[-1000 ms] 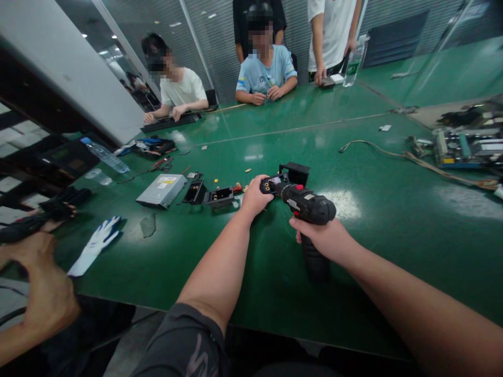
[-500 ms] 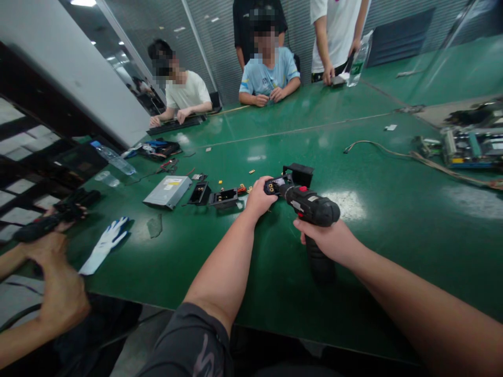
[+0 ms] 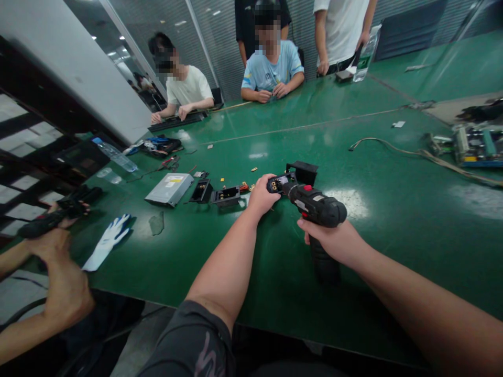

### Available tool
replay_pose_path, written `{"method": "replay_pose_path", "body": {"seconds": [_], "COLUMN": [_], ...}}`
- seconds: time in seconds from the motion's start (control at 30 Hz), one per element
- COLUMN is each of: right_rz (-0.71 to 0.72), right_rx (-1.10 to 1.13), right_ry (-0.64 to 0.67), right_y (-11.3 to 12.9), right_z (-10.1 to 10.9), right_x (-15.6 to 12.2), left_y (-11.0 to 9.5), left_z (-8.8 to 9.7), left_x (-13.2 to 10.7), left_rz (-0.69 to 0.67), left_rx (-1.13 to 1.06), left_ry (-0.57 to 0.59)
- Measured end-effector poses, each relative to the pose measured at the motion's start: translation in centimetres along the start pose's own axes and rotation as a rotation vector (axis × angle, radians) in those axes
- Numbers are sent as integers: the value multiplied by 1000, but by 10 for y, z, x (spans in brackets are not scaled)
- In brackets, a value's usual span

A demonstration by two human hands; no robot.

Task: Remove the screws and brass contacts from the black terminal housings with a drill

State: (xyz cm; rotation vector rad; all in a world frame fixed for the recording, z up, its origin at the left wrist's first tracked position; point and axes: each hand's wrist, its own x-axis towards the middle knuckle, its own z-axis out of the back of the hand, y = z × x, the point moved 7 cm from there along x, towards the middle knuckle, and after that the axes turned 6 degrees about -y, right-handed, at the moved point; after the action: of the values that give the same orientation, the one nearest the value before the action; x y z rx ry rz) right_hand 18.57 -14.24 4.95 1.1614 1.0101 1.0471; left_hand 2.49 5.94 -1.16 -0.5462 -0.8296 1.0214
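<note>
Right hand (image 3: 334, 243), head view: we find it closed around the grip of a black cordless driver (image 3: 319, 208). The driver's base appears to rest on the green table (image 3: 393, 225), with its nose pointing away toward the left hand (image 3: 262, 197). That hand is closed on a small black plastic part (image 3: 276, 183) with brass-coloured contacts, held at the driver's tip just above the table and in front of a black box (image 3: 305, 172).

We judge the driver heavy and rigid, and its dark grip the sound place to hold it. The part looks light, stiff and easily dropped, best pinched by its side walls.

Similar open black housings (image 3: 220, 196) and a grey metal drive (image 3: 170, 188) lie to the left on the smooth, glossy tabletop. A white glove (image 3: 108, 242) lies near the table edge, close to a co-worker's hand (image 3: 65, 290).
</note>
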Motion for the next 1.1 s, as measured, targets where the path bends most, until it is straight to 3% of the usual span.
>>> {"method": "replay_pose_path", "body": {"seconds": [1.1], "right_rz": [-7], "right_rx": [-115], "right_ry": [38], "right_y": [-5], "right_z": [2], "right_x": [-1], "left_y": [3], "left_z": [0], "left_x": [-1], "left_rz": [-17], "left_rx": [13], "left_ry": [1]}}
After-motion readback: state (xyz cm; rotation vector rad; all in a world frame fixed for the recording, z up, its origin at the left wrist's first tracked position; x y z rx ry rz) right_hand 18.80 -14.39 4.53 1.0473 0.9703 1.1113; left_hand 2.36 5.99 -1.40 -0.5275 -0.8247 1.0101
